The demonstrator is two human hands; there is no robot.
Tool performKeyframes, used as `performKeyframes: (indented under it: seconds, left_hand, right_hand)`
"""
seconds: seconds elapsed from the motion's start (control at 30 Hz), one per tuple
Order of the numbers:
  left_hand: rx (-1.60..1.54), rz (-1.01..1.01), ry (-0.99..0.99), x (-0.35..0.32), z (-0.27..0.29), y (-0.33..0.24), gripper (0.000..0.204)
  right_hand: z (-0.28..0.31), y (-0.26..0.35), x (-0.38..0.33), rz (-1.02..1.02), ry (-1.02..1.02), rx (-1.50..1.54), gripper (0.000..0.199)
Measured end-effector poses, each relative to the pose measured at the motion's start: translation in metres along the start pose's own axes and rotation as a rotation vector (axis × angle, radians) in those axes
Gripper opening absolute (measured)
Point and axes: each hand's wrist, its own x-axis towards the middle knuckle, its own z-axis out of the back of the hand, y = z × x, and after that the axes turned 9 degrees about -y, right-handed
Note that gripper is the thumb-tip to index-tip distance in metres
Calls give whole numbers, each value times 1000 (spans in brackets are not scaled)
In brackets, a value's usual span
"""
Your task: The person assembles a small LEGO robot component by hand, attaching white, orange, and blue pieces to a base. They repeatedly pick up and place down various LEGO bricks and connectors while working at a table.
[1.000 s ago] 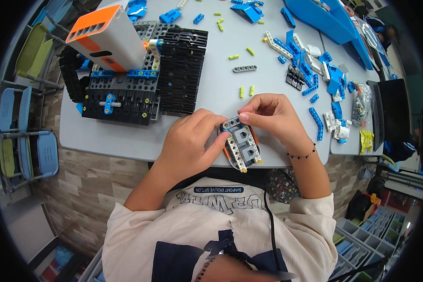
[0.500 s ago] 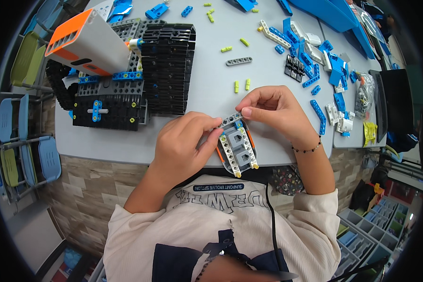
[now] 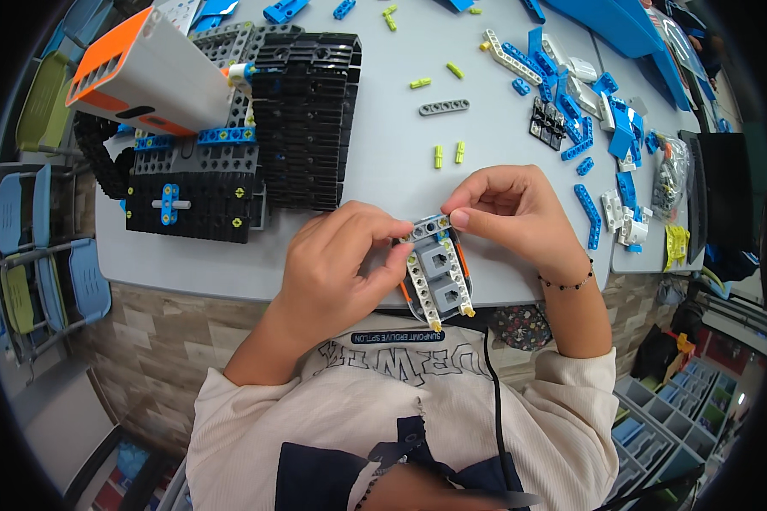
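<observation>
While both hands hold the small grey block build just over the near edge of the counter, the step in hand looks like fitting a piece onto its top end. The left hand has its grip closed around the left side of the build, with the thumb pressed on the pale strip with holes. The right hand has its fingertips pinched together on the top strip of the build. To me, the next move calls for a firm, straight push so the piece clicks in, while the left hand keeps the build from tipping. Two little yellow-green pegs lie on the counter just past the hands. A big black and orange block machine sits further off to the left. Many blue pieces lie to the right.
</observation>
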Motion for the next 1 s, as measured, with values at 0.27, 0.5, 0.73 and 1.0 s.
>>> performKeyframes:
  seconds: [0.27,0.5,0.73,1.0]
  left_hand:
    - [-5,45,42,0,1,2,19]
    - [14,93,85,-1,2,0,20]
    - [54,93,74,0,0,-2,22]
    - [410,-367,-13,-9,-4,-3,39]
  right_hand:
    - [-4,-4,-2,-33,-18,2,14]
    - [-7,-10,-4,2,-37,16,15]
    - [-9,-11,-3,21,-73,26,13]
    - [-29,-25,-10,473,-277,-419,10]
